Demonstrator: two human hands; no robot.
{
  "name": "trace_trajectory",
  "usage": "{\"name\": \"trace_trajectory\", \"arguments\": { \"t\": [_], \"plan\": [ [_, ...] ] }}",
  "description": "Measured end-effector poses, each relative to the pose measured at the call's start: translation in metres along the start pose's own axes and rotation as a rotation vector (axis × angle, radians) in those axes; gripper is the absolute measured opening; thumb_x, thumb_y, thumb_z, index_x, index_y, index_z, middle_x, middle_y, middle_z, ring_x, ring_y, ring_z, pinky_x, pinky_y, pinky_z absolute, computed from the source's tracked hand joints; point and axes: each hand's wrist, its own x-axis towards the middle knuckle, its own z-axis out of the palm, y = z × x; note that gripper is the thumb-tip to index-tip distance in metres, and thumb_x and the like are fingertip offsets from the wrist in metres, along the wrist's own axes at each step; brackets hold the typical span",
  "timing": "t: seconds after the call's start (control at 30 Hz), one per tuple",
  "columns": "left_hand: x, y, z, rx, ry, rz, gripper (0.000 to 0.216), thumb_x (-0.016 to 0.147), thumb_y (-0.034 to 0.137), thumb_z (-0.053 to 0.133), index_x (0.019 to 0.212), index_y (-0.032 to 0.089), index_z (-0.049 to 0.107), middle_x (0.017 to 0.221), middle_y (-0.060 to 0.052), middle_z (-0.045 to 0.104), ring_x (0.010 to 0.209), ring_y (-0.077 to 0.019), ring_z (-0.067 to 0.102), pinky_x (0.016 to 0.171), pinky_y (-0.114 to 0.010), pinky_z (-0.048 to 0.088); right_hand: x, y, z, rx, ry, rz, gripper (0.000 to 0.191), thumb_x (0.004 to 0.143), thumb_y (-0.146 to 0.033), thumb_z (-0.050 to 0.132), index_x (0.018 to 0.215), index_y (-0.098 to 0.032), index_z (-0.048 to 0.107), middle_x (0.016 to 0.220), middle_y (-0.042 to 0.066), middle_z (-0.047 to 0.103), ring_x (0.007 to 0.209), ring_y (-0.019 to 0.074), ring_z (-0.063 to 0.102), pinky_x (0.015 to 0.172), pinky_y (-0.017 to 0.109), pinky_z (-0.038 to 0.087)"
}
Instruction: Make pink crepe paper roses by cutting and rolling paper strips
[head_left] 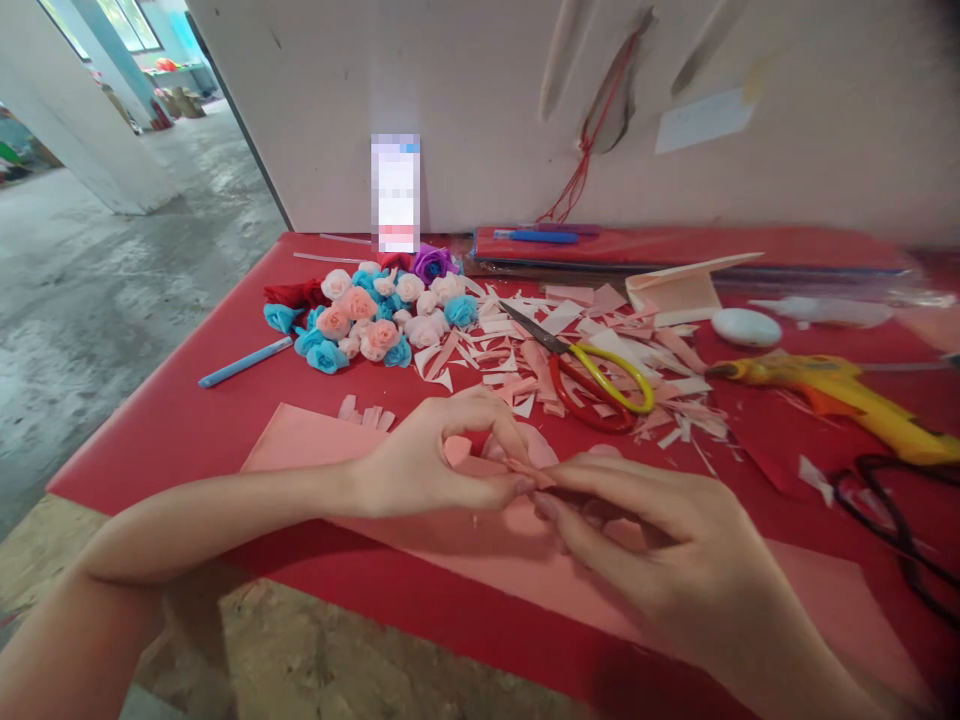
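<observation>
Over the middle of the red table, my left hand (442, 460) and my right hand (645, 520) meet at the fingertips. Between them is a small pink paper piece (534, 473), pinched from both sides; its exact shape is partly hidden by my fingers. Below my hands a long salmon-pink paper sheet (450, 535) lies across the table. Pink cut paper rounds (536, 440) show just behind my fingers. Scissors (570, 360) with one yellow and one red handle lie beyond my hands on a heap of paper scraps (487, 345).
Paper roses (360, 310) in blue, pink and white cluster at back left, near a blue pen (246, 362). A phone (396, 195) leans on the wall. At right lie a yellow glue gun (847, 385), its dark cable (896, 530) and a white oval object (746, 327).
</observation>
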Motion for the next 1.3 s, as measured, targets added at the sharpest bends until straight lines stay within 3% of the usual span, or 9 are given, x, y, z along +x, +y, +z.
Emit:
{"name": "trace_trajectory", "arguments": {
  "t": [0.2, 0.37, 0.53, 0.73, 0.83, 1.0, 1.07, 1.13, 1.3],
  "plan": [
    [-0.001, -0.003, 0.003, 0.006, 0.053, -0.094, 0.01, 0.069, 0.012, 0.061, 0.064, 0.015, 0.053, 0.068, -0.001, 0.057, 0.072, -0.0122, 0.049, 0.072, -0.029, 0.041, -0.001, 0.002, -0.002, 0.062, -0.117, 0.149, 0.014, 0.076, -0.017, 0.052, 0.074, -0.018, 0.065, 0.059, -0.001, 0.06, 0.039, 0.0055, 0.05, 0.037, 0.014, 0.041],
    [-0.002, -0.003, 0.007, -0.002, 0.066, -0.118, 0.011, 0.068, 0.011, 0.059, 0.062, 0.014, 0.051, 0.067, 0.0, 0.054, 0.069, -0.0114, 0.048, 0.07, -0.027, 0.04, 0.003, 0.003, -0.006, 0.117, -0.199, 0.21, 0.019, 0.076, -0.018, 0.05, 0.065, -0.017, 0.064, 0.054, 0.0, 0.058, 0.039, 0.0066, 0.049, 0.036, 0.014, 0.039],
    [-0.004, -0.007, 0.009, 0.1, -0.026, -0.155, 0.009, 0.07, 0.013, 0.055, 0.066, 0.016, 0.047, 0.073, 0.0, 0.053, 0.076, -0.0123, 0.051, 0.074, -0.027, 0.042, 0.006, 0.007, -0.006, 0.134, -0.339, 0.259, 0.026, 0.074, -0.019, 0.048, 0.052, -0.014, 0.06, 0.05, 0.001, 0.056, 0.037, 0.0068, 0.047, 0.033, 0.014, 0.037],
    [-0.002, -0.011, 0.006, 0.27, -0.046, 0.009, 0.007, 0.072, 0.015, 0.057, 0.067, 0.015, 0.052, 0.071, -0.003, 0.059, 0.075, -0.0138, 0.049, 0.078, -0.029, 0.04, 0.005, 0.01, -0.009, 0.292, -0.403, 0.527, 0.025, 0.073, -0.028, 0.052, 0.055, -0.013, 0.062, 0.043, 0.0, 0.049, 0.036, 0.008, 0.044, 0.032, 0.016, 0.036],
    [-0.001, -0.009, 0.004, 0.258, -0.032, 0.062, 0.008, 0.074, 0.018, 0.059, 0.067, 0.014, 0.055, 0.07, -0.003, 0.061, 0.07, -0.0122, 0.051, 0.079, -0.03, 0.04, 0.006, 0.014, -0.012, 0.382, -0.463, 0.58, 0.023, 0.074, -0.026, 0.054, 0.061, -0.012, 0.066, 0.042, 0.001, 0.051, 0.036, 0.0076, 0.045, 0.035, 0.016, 0.037],
    [-0.002, -0.009, 0.003, 0.171, -0.003, -0.008, 0.008, 0.074, 0.02, 0.06, 0.069, 0.014, 0.058, 0.068, -0.002, 0.06, 0.07, -0.0124, 0.051, 0.079, -0.031, 0.04, 0.01, 0.019, -0.008, 0.73, -0.453, 0.665, 0.016, 0.071, -0.024, 0.06, 0.061, -0.013, 0.066, 0.048, 0.0, 0.056, 0.034, 0.0071, 0.047, 0.031, 0.016, 0.036],
    [-0.002, -0.01, 0.003, 0.131, 0.024, -0.071, 0.011, 0.073, 0.022, 0.061, 0.067, 0.013, 0.058, 0.065, -0.002, 0.057, 0.07, -0.0129, 0.049, 0.073, -0.03, 0.041, 0.011, 0.018, -0.005, 0.73, -0.437, 0.65, 0.015, 0.07, -0.025, 0.06, 0.063, -0.013, 0.066, 0.048, 0.0, 0.055, 0.035, 0.008, 0.048, 0.032, 0.016, 0.038],
    [-0.001, -0.009, 0.002, 0.117, 0.045, -0.122, 0.013, 0.072, 0.022, 0.062, 0.064, 0.013, 0.058, 0.063, -0.001, 0.055, 0.068, -0.0124, 0.047, 0.068, -0.028, 0.04, 0.011, 0.016, -0.002, 0.557, -0.391, 0.583, 0.016, 0.073, -0.026, 0.057, 0.065, -0.013, 0.065, 0.047, -0.001, 0.054, 0.037, 0.0085, 0.049, 0.034, 0.017, 0.04],
    [0.001, -0.005, 0.002, 0.13, 0.066, -0.187, 0.014, 0.072, 0.021, 0.062, 0.062, 0.012, 0.058, 0.062, -0.001, 0.054, 0.064, -0.0102, 0.044, 0.062, -0.024, 0.037, 0.004, 0.008, 0.001, -0.027, -0.138, 0.107, 0.013, 0.075, -0.017, 0.051, 0.075, -0.017, 0.065, 0.068, 0.003, 0.066, 0.053, 0.0129, 0.059, 0.046, 0.02, 0.047]
  ]
}}
